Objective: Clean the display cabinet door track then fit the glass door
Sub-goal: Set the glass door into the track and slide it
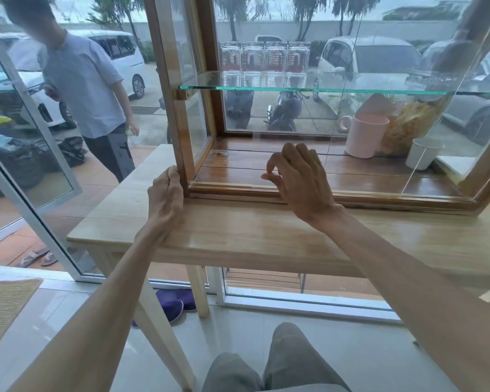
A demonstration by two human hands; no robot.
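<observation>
A wooden display cabinet (178,131) with glass sides stands on a light wooden table (238,236). Its grooved door track (232,188) runs along the bottom front rail. My left hand (166,193) grips the foot of the cabinet's left front post. My right hand (297,179) rests over the track just inside the opening, fingers curled, thumb and forefinger close together with nothing visible between them. The vertical edge of a glass door pane (340,89) stands to the right of that hand; I cannot tell which groove it sits in.
A glass shelf (294,89) carries several clear jars (263,58). A pink container (365,137) and a white cup (422,154) stand on the cabinet floor at the right. A person (82,89) stands outside at the left. Slippers (173,304) lie under the table.
</observation>
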